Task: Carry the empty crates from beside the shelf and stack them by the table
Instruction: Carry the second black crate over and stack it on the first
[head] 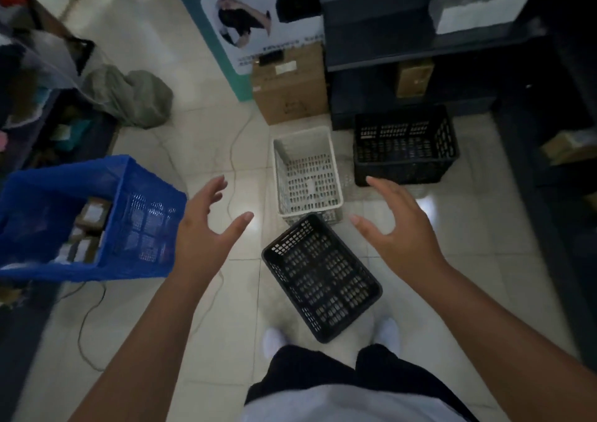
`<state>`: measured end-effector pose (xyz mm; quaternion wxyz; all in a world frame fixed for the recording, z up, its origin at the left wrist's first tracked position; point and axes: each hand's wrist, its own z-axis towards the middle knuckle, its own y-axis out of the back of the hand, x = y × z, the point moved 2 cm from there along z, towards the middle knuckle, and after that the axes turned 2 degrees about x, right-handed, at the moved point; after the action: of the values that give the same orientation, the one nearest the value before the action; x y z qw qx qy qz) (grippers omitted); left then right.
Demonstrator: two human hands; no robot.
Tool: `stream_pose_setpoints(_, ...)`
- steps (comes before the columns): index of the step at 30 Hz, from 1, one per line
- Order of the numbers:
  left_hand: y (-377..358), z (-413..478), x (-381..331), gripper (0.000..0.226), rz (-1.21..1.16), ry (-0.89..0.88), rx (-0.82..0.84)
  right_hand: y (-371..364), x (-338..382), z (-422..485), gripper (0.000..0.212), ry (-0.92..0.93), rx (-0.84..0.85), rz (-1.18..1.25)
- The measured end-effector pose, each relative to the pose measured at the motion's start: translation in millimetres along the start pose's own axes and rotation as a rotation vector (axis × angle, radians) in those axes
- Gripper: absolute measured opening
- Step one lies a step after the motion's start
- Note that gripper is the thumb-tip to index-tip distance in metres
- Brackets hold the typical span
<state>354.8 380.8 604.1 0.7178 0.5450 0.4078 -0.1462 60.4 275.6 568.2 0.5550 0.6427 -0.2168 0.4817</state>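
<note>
Three empty perforated crates stand on the tiled floor beside the dark shelf (420, 43). The near black crate (321, 276) lies just ahead of my feet, turned at an angle. Behind it stands a white crate (307, 176), and a second black crate (405, 148) sits against the foot of the shelf. My left hand (203, 231) hovers to the left of the near black crate, fingers spread, holding nothing. My right hand (400, 227) is above the crate's right side, also spread and empty. Neither hand touches a crate.
A blue crate (106, 214) holding small boxes stands at the left. A cardboard box (290, 92) and a tall printed carton (258, 17) stand behind the white crate. Cables (232, 150) trail across the floor. An olive bag (132, 95) lies at the back left.
</note>
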Motion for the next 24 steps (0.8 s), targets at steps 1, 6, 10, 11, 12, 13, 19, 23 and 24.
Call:
stream_pose_setpoints(1,-2.1,14.8,3.8,0.067,0.009,-0.025,0.029,-2.6,-2.6,0.0,0.060,-0.017,-0.034,-0.007)
stream_pose_setpoints(6,-24.3,77.7,30.8,0.070,0.031,-0.181,0.229,-23.7,-18.8,-7.6,0.064,-0.199,-0.222,-0.047)
stream_pose_setpoints(10,-27.8,136.3,68.1,0.069,0.011,-0.367,0.441,-72.4,-6.5,-32.1,0.069,-0.361,-0.478,-0.161)
stream_pose_setpoints(11,-28.9,144.5,75.7,0.068,0.011,-0.377,0.443,-74.9,-4.2,-36.8,0.069,-0.391,-0.508,-0.161)
stream_pose_setpoints(12,-30.3,150.8,81.3,0.069,0.010,-0.357,0.434,-76.0,-2.3,-42.3,0.068,-0.416,-0.523,-0.160)
stream_pose_setpoints(13,-27.5,155.5,88.1,0.070,-0.012,-0.357,0.469,-84.3,2.2,-49.9,0.066,-0.456,-0.567,-0.168)
stream_pose_setpoints(19,6.0,179.6,125.3,0.073,-0.041,-0.439,0.647,-158.7,42.7,-103.7,0.064,-0.673,-0.808,-0.166)
stream_pose_setpoints(23,7.2,169.4,147.6,0.062,-0.064,-0.397,0.687,-190.7,45.0,-128.1,0.063,-0.771,-0.869,-0.133)
stream_pose_setpoints(24,2.1,164.2,157.2,0.056,-0.064,-0.387,0.701,-199.5,39.8,-133.3,0.063,-0.787,-0.882,-0.115)
